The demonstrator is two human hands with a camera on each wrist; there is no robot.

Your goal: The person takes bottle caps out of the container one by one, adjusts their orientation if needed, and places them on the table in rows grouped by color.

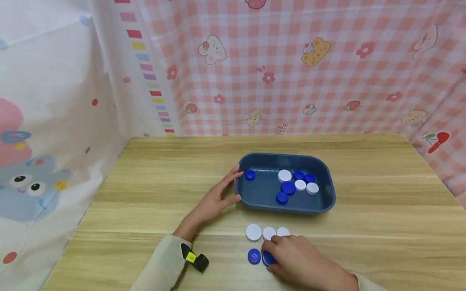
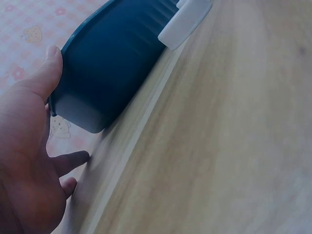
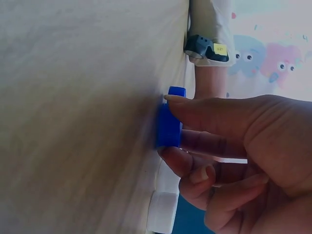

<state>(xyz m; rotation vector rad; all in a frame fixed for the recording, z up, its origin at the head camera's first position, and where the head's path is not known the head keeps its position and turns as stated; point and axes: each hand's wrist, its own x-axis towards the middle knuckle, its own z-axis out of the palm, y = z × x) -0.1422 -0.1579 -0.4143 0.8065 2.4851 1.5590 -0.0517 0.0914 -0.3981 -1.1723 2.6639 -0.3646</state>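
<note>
My left hand [image 1: 211, 204] rests against the left end of a dark blue plastic tray [image 1: 251, 198], fingers extended at its rim. In the left wrist view the thumb [image 2: 48, 70] touches the tray's outer wall while the other fingers spread apart. My right hand [image 1: 302, 258] pinches a blue bottle cap [image 3: 168, 126] between thumb and fingertips, low at the wooden table. Left of it lies another blue cap [image 1: 254, 256]. Behind these, white caps [image 1: 253, 233] form a row, the rightmost partly hidden by the right hand. Inside the tray are several blue caps [image 1: 288, 188] and white caps [image 1: 284, 176].
The wooden table [image 1: 153, 182] extends to both sides of the tray. A pink checked curtain [image 1: 276, 89] hangs along its back edge, and a white printed cloth [image 1: 65, 81] hangs at the left. A black wrist camera [image 1: 198, 260] is strapped over the left sleeve.
</note>
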